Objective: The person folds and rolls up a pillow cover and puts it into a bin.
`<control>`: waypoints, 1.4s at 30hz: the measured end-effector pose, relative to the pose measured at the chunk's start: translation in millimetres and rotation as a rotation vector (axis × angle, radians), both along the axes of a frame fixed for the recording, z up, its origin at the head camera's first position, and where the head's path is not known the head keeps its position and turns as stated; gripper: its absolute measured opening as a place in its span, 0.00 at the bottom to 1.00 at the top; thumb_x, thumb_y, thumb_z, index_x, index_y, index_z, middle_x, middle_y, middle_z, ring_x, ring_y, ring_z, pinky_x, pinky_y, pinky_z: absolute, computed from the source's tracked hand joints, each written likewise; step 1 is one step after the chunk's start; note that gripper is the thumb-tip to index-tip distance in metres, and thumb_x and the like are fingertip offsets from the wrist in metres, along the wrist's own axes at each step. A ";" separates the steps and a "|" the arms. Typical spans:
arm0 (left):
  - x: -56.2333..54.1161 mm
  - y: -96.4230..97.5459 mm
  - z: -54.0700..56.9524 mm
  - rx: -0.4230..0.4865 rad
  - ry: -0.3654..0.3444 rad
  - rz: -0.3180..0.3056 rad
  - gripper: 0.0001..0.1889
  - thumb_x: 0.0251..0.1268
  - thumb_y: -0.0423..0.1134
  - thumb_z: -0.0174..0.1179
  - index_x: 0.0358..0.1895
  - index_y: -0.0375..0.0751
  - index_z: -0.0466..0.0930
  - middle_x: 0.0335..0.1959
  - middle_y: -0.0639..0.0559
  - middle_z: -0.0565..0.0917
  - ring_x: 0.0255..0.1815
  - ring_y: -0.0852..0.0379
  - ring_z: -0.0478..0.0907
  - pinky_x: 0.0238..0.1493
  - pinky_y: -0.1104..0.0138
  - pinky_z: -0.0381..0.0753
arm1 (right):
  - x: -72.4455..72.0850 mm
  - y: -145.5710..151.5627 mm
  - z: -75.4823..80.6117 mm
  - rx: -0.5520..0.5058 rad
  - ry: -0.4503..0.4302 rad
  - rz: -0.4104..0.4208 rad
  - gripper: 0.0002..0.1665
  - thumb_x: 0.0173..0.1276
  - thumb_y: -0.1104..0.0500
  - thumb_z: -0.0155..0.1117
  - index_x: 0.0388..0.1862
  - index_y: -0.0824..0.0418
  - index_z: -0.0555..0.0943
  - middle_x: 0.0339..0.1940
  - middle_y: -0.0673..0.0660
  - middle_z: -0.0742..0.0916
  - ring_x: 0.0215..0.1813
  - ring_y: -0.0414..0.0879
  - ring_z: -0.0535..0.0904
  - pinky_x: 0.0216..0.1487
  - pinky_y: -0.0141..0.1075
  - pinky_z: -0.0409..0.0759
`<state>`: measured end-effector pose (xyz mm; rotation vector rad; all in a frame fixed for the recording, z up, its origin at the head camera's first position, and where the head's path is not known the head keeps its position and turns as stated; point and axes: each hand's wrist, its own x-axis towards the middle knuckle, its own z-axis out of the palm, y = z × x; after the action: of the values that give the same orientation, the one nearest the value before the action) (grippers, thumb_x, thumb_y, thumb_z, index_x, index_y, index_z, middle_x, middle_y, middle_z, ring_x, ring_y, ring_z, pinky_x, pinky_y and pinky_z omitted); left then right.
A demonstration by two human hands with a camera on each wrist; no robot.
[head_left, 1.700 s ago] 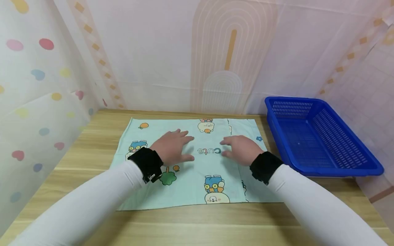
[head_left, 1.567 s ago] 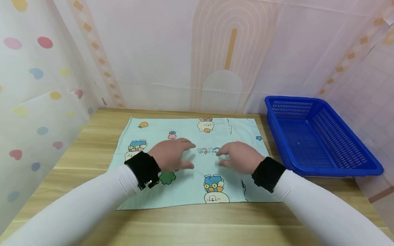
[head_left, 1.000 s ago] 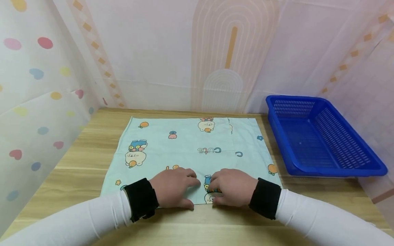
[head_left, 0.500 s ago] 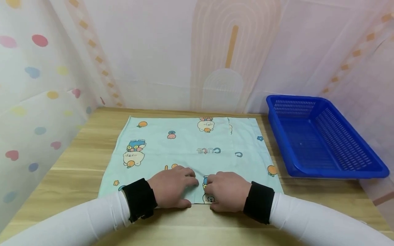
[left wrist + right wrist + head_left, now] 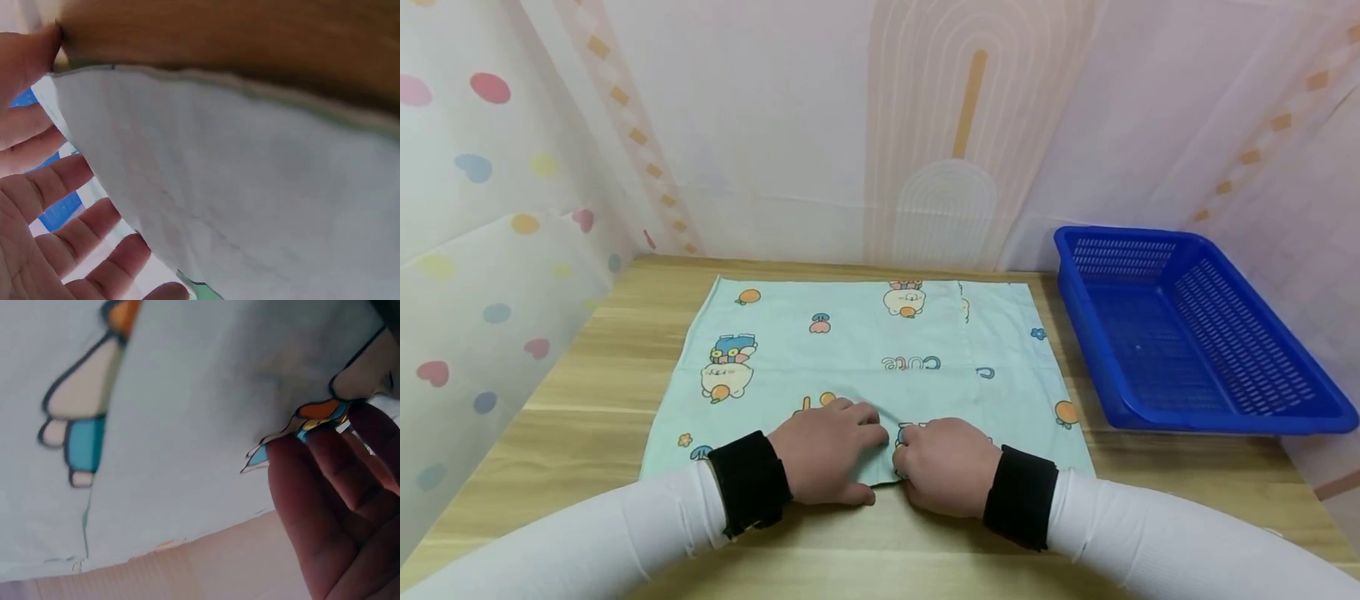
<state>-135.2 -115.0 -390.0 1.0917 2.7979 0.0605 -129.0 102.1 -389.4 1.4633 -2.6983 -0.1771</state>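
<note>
A mint-green cloth point(image 5: 850, 333) printed with bears, oranges and the word "cute" lies spread over the middle of the table. My right hand point(image 5: 951, 467) pinches its near edge right of centre, fingers curled. The right wrist view has the thumb and fingertips of that hand point(image 5: 344, 506) gathering the printed fabric point(image 5: 169, 437). Close by on the left, my left hand point(image 5: 827, 454) rests on the near part with fingers loosely extended and the thumb at the edge. Below those fingers, the left wrist view is mostly filled by the cloth's pale surface point(image 5: 219, 162).
A blue plastic basket point(image 5: 1225, 423) with slotted sides stands at the right of the wooden table point(image 5: 572, 383), close to the cloth's right side. Patterned fabric curtains point(image 5: 760, 125) hang behind the table and at both sides.
Both hands have come down from over the cloth's middle to its near edge. My right hand has taken a pinch there, and that edge now lifts slightly with a crease between the hands.
</note>
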 end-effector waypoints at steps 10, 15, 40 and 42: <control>8.4 13.1 1.4 0.017 0.081 -0.037 0.05 0.69 0.44 0.63 0.36 0.53 0.87 0.33 0.60 0.81 0.32 0.59 0.80 0.29 0.64 0.80 | 3.7 -4.6 1.5 -0.004 0.049 -0.032 0.10 0.72 0.52 0.69 0.28 0.48 0.87 0.24 0.46 0.82 0.25 0.41 0.78 0.24 0.34 0.76; 9.3 5.4 -0.3 0.011 0.112 -0.092 0.09 0.70 0.35 0.62 0.40 0.53 0.91 0.42 0.61 0.88 0.37 0.61 0.85 0.32 0.64 0.82 | 3.4 2.5 0.6 0.022 -0.029 -0.077 0.08 0.73 0.56 0.68 0.31 0.50 0.87 0.27 0.46 0.84 0.28 0.41 0.80 0.27 0.34 0.77; 17.8 -104.3 1.3 0.114 0.022 0.157 0.07 0.70 0.40 0.69 0.44 0.61 0.91 0.47 0.68 0.89 0.49 0.61 0.88 0.50 0.59 0.87 | 9.1 107.7 4.5 -0.140 -0.247 -0.321 0.15 0.72 0.63 0.69 0.26 0.47 0.79 0.29 0.42 0.87 0.31 0.36 0.80 0.32 0.35 0.77; 18.4 -115.5 3.0 0.109 0.002 0.183 0.08 0.70 0.41 0.69 0.46 0.60 0.92 0.48 0.66 0.90 0.51 0.58 0.89 0.52 0.56 0.87 | 9.6 115.7 4.6 -0.150 -0.248 -0.329 0.15 0.71 0.64 0.69 0.27 0.47 0.80 0.29 0.42 0.87 0.32 0.35 0.81 0.32 0.34 0.78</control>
<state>-116.8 -230.5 -387.1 0.8523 2.9186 0.2329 -119.5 217.7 -384.8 1.0559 -3.0562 0.2012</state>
